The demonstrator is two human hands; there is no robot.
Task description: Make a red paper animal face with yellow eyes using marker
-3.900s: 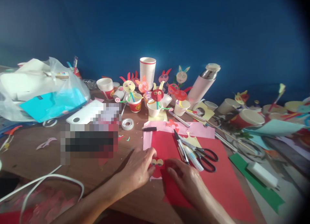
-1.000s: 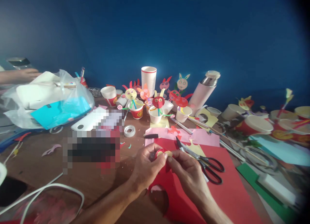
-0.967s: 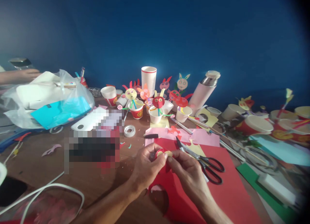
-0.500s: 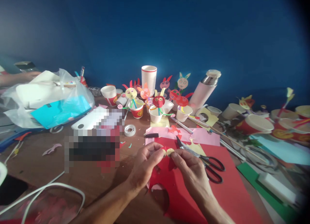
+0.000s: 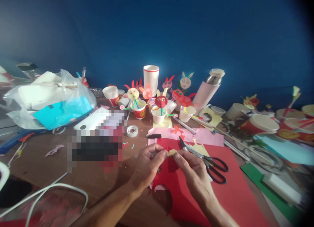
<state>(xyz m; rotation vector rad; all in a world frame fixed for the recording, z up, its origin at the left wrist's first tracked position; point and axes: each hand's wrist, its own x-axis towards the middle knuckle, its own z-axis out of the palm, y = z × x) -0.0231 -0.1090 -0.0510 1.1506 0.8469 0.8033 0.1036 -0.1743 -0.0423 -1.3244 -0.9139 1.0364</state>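
My left hand and my right hand meet over a sheet of red paper, each in a fingertip pinch. Between them are small yellow paper pieces, partly covered by my thumbs and fingers. One rounded piece shows at the right fingertips; a bit of another shows at the left. Beside my right hand lie scissors with black handles, blades pointing away. The red sheet has curved cut-outs along its left edge. Under its far side is pink paper, with a black pen on it.
Several paper cups with paper-faced figures, such as a red face, stand behind the sheet. A tape roll, a plastic bag and a white cable are on the left. A pink thermos leans at the back; more cups crowd the right.
My hands stay in nearly the same place; the yellow pieces have shifted slightly between my fingers. At the far left, another person's hand has moved away from the dark-lidded jar.
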